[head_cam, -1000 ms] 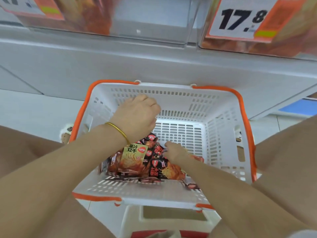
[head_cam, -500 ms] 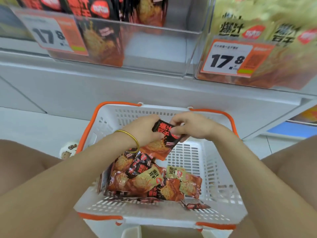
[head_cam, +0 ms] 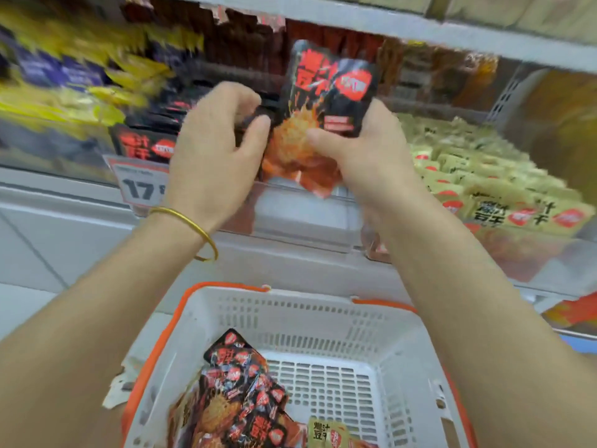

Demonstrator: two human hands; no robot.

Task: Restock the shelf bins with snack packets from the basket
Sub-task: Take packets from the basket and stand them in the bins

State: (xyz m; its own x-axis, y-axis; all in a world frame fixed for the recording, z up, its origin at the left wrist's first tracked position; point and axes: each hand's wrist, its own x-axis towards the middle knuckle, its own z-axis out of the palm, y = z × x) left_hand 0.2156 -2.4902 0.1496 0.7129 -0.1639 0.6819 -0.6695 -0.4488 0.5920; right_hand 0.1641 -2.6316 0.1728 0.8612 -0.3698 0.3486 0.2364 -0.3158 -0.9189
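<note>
**Packet held at the bin front: slip and mis-binning risks**

The black-and-red packet is upright, raised above the clear front lip of the shelf bin, not yet inside it. Its lower edge hangs just over that lip. The right hand pinches the packet's lower right part, thumb across the front. The left hand is beside the packet's left edge with fingers curled; blur hides whether it grips the packet or something behind it.

Probable faults from here:
- The glossy film may slip from a one-sided pinch and drop in front of the bin, back toward the basket.
- The bin to the right holds beige packets; a drift that way would place the packet in the wrong stock.

The packet shows red characters, a red badge, and an orange food graphic. It is flat and slightly crumpled at the bottom.

Below the bin, the basket holds more matching packets.
</note>
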